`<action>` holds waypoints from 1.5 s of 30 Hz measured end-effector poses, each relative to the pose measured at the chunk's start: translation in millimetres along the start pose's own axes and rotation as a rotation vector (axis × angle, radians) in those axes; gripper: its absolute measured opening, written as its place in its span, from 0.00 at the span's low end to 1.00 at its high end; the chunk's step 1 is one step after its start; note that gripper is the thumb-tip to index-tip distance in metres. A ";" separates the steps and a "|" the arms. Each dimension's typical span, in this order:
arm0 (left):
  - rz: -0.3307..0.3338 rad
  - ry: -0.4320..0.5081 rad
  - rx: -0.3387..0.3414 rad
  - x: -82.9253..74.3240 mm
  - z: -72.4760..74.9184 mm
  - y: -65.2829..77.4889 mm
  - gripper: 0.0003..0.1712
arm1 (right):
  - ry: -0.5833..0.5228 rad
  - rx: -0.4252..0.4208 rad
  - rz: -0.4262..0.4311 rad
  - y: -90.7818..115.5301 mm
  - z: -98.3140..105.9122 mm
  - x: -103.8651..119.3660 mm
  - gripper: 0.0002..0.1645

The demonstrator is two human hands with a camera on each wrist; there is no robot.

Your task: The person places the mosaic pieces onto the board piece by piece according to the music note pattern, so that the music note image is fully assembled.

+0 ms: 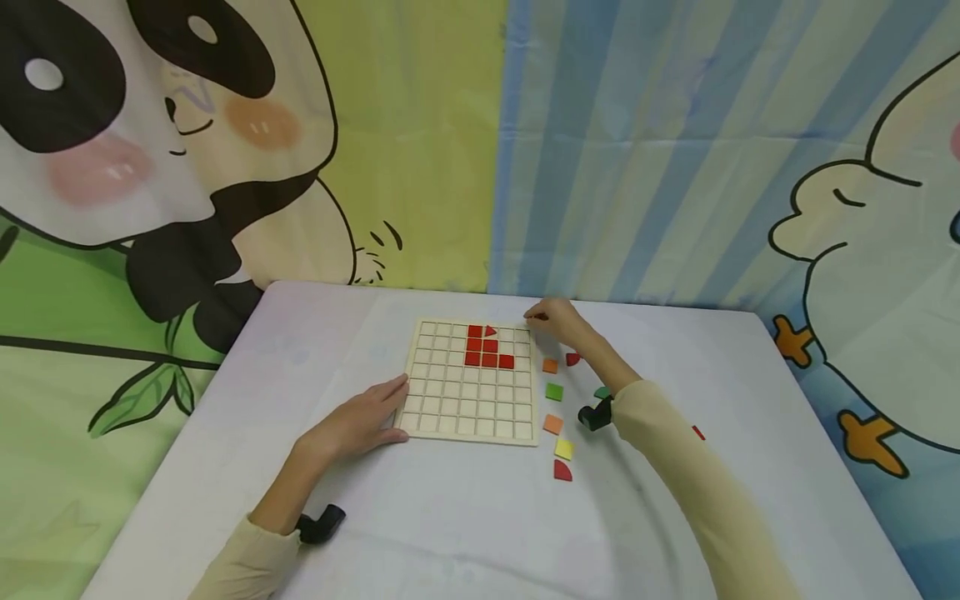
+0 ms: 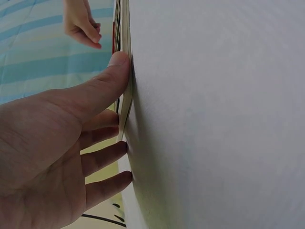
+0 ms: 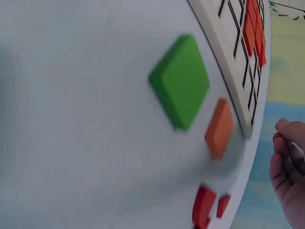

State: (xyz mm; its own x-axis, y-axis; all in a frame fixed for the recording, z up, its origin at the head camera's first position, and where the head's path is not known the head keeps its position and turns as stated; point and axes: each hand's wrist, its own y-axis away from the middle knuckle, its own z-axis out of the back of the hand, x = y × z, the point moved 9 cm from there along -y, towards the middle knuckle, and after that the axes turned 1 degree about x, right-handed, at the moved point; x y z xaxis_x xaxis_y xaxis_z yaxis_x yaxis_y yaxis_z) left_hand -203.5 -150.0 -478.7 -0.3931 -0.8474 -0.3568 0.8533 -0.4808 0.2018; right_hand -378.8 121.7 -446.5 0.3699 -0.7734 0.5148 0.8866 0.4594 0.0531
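Observation:
A pale square grid board (image 1: 442, 407) lies on the table, with several red squares (image 1: 482, 353) and one red pointed piece (image 1: 491, 332) in its upper cells. My left hand (image 1: 358, 419) rests at the board's near left corner. In the left wrist view its thumb (image 2: 112, 71) touches the board's edge, and the other fingers reach round the corner, fairly straight. Just above the far right corner, my right hand (image 1: 558, 320) has thumb and fingertips together. A small bit of dark red shows at those fingertips; the piece's shape is mostly hidden.
Right of the board lie loose pieces: orange squares (image 1: 550, 366), a green square (image 1: 554, 392), a yellow square (image 1: 563, 449) and a red quarter circle (image 1: 562, 471). A teal piece (image 1: 602, 392) and another red one (image 1: 573, 359) sit near the right forearm. A printed curtain (image 1: 420, 150) hangs behind.

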 end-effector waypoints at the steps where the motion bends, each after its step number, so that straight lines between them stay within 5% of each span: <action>1: -0.003 0.003 -0.001 -0.6 0.0 0.4 0.47 | 0.001 0.011 0.014 -2.0 -5.0 4.1 0.15; 8: -0.014 -0.009 -0.009 -2.5 1.4 0.4 0.47 | 0.029 0.061 0.126 -15.2 -30.1 33.5 0.15; 19: 0.003 -0.001 0.011 -0.7 -1.7 -0.6 0.47 | 0.040 0.096 0.089 -20.4 -43.0 38.6 0.16; 24: 0.001 0.001 0.007 -1.4 -2.0 -0.7 0.47 | 0.040 0.042 0.037 -15.7 -24.8 18.3 0.18; 32: 0.004 0.002 0.001 -1.4 2.5 1.6 0.47 | 0.058 0.011 -0.100 8.6 13.1 -43.6 0.17; 39: -0.004 0.004 -0.003 0.2 2.0 2.3 0.47 | 0.054 0.079 -0.136 22.8 9.0 -71.6 0.19; 45: -0.003 0.013 0.002 -0.5 1.3 0.7 0.47 | 0.062 0.111 -0.127 31.2 6.3 -71.6 0.20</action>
State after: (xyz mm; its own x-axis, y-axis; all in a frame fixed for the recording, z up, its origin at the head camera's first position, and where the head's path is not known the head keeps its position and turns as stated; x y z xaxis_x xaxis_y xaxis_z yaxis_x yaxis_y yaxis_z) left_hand -203.2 -150.2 -477.3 -0.3908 -0.8431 -0.3693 0.8515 -0.4835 0.2028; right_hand -379.4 194.2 -476.3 0.2763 -0.8520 0.4447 0.8924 0.3992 0.2103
